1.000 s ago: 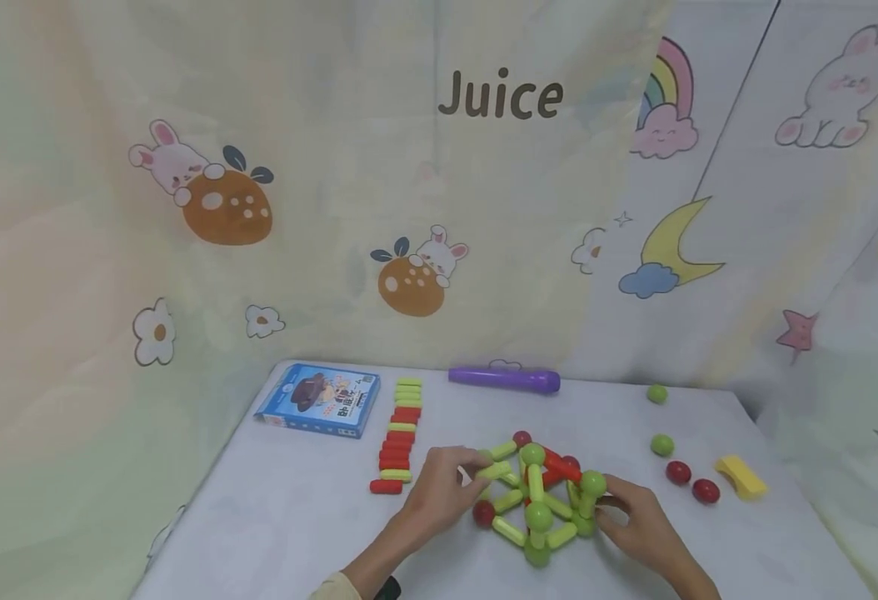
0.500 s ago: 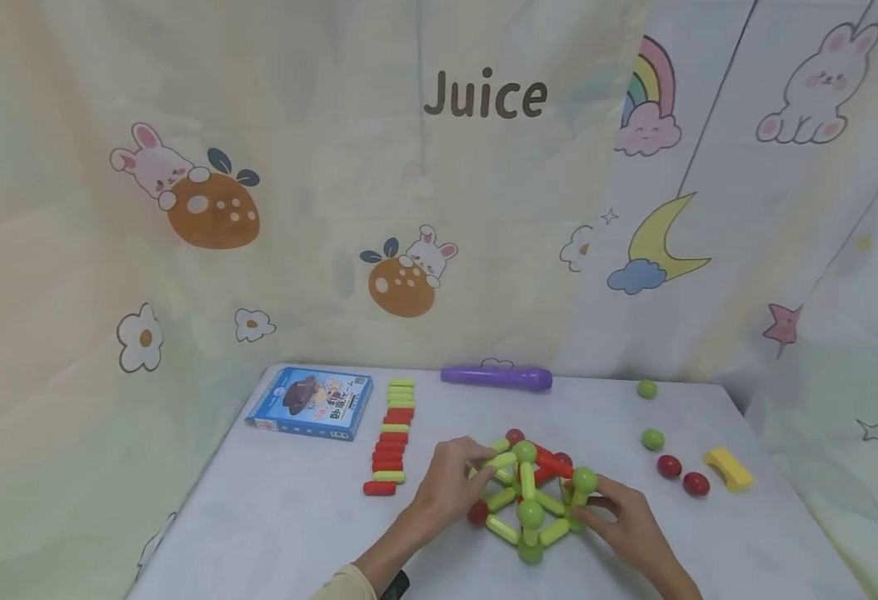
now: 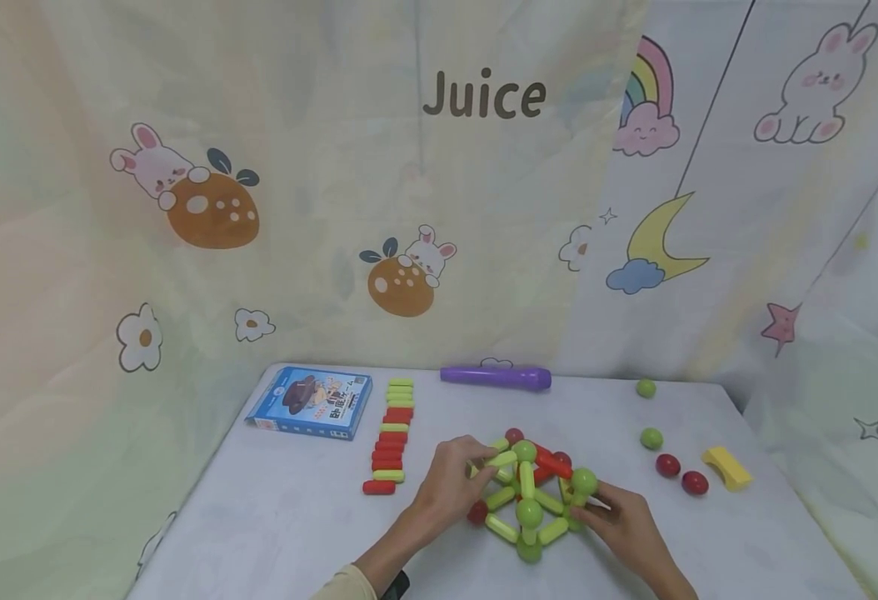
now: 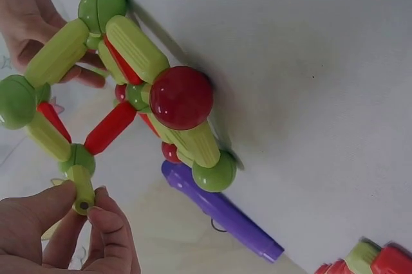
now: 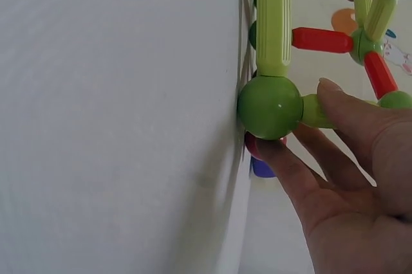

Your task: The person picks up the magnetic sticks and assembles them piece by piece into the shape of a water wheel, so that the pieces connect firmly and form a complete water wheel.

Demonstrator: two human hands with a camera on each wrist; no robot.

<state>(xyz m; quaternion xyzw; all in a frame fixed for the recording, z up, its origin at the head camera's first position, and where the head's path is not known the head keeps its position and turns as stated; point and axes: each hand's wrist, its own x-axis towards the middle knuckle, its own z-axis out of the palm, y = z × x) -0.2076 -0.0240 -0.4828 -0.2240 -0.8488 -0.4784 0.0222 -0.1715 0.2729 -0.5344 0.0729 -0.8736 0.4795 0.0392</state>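
Observation:
A frame of magnetic rods and balls (image 3: pixel 527 481) stands on the table between the two hands. My left hand (image 3: pixel 450 477) pinches a yellow-green rod (image 4: pixel 80 187) between thumb and fingers. One end of that rod meets a green ball (image 4: pixel 80 159) at the top of the frame; the free end shows a dark tip. On the frame's right side my right hand (image 3: pixel 630 521) grips a short upright yellow-green rod (image 5: pixel 314 112), thumb on the rod and a fingertip at the lower green ball (image 5: pixel 270 108). A red ball (image 4: pixel 181 98) sits at a base corner.
Left of the frame lies a column of red and yellow-green rods (image 3: pixel 390 447), with a blue card box (image 3: pixel 315 402) beyond. A purple stick (image 3: pixel 495 378) lies at the back. On the right are loose green balls (image 3: pixel 651 438), red balls (image 3: pixel 667 466) and a yellow arched block (image 3: pixel 727 468).
My left hand has brought its rod up against the top green ball. The right hand's fingers have shifted slightly on the upright rod. The head view has turned a little.

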